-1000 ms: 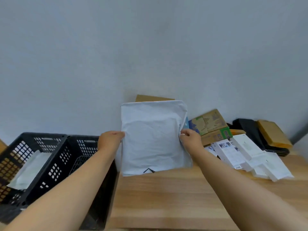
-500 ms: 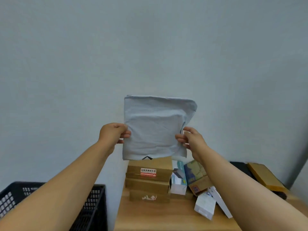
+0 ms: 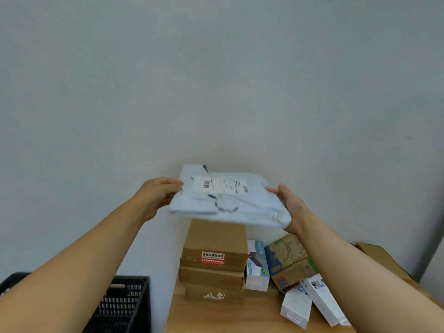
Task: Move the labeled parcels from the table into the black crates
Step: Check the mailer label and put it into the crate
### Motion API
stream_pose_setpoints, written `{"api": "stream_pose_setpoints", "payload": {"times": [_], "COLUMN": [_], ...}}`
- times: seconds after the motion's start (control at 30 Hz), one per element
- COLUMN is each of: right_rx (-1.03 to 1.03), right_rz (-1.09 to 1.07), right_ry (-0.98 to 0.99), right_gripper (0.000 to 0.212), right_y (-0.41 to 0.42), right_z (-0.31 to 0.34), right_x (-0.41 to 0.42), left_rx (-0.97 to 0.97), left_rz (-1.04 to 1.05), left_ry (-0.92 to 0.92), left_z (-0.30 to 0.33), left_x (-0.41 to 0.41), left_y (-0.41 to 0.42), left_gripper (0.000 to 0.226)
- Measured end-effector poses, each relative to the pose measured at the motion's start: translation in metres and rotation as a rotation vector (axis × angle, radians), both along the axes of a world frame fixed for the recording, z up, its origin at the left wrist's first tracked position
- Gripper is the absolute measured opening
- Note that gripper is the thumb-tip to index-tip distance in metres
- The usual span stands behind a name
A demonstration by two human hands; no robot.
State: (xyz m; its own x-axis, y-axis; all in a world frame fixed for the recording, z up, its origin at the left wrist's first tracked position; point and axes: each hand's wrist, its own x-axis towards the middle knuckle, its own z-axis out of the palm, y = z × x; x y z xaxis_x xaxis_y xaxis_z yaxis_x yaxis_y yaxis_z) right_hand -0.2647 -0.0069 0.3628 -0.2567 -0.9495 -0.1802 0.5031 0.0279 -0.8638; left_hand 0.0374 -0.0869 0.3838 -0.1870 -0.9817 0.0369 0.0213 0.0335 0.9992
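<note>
**Parcel raised for label check**

Parcel [image 3: 230, 200] — a soft white poly mailer — held flat in the air above the stacked cardboard boxes [image 3: 214, 260] on the bench [image 3: 216, 316], label side up so I can read it. My left hand [image 3: 158, 193] grips its left edge; my right hand [image 3: 292, 207] cradles the right edge, fingers partly hidden beneath. White shipping label [image 3: 219, 185] with barcodes lies near the far edge; the film is creased, with dark marks. Black crate [image 3: 125, 306] waits lower left — likely the destination.

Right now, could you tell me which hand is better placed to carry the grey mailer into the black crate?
Probably the left hand: it grips the grey mailer on the side nearer the black crate, at lower left.
</note>
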Motion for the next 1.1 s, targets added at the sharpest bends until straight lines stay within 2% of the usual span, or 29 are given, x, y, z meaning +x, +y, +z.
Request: {"api": "stream_pose_setpoints", "payload": {"times": [0.1,0.2,0.3,0.5,0.57,0.63,0.7,0.8,0.9,1.0,1.07,1.1], "right_rx": [0.039,-0.008,-0.026,-0.094,-0.126,-0.174,-0.22,-0.217,-0.217,-0.24,-0.25,-0.255], "right_rz": [-0.011,-0.129,-0.169,-0.324,-0.382,-0.39,-0.355,-0.28,-0.187,-0.123,-0.107,-0.102], "right_ry": [0.117,0.236,0.332,0.352,0.428,0.56,0.746,1.06,1.268,1.33,1.34,1.341], "right_gripper": [0.024,0.008,0.017,0.026,0.03,0.033,0.035,0.032,0.032,0.03,0.031,0.031], "right_y": [-0.001,0.0,-0.001,-0.006,-0.009,-0.011,-0.013,-0.016,-0.02,-0.021,-0.022,-0.022], "right_z": [0.001,0.003,0.006,0.024,0.035,0.047,0.057,0.067,0.074,0.079,0.081,0.083], "right_x": [0.003,0.007,0.009,0.016,0.018,0.019,0.02,0.024,0.033,0.041,0.044,0.044], "left_rx": [0.014,-0.02,-0.061,-0.084,-0.119,-0.24,-0.427,-0.621,-0.595,-0.512,-0.433,-0.391], "left_rz": [0.011,0.03,0.027,0.036,0.121,0.3,0.462,0.454,0.309,0.132,0.059,0.038], "left_ry": [0.038,0.03,0.024,0.013,-0.082,-0.331,-0.593,-0.746,-0.808,-0.751,-0.62,-0.541], "left_z": [-0.003,-0.005,-0.007,-0.013,-0.017,-0.019,-0.018,-0.013,-0.011,-0.013,-0.016,-0.017], "left_x": [-0.002,-0.004,-0.007,-0.016,-0.02,-0.021,-0.021,-0.025,-0.035,-0.045,-0.052,-0.054], "left_y": [-0.003,-0.004,-0.005,-0.011,-0.014,-0.019,-0.019,-0.018,-0.02,-0.022,-0.014,-0.012], "left_gripper": [0.034,0.04,0.043,0.05,0.067,0.088,0.093,0.083,0.077,0.047,0.022,0.017]}}
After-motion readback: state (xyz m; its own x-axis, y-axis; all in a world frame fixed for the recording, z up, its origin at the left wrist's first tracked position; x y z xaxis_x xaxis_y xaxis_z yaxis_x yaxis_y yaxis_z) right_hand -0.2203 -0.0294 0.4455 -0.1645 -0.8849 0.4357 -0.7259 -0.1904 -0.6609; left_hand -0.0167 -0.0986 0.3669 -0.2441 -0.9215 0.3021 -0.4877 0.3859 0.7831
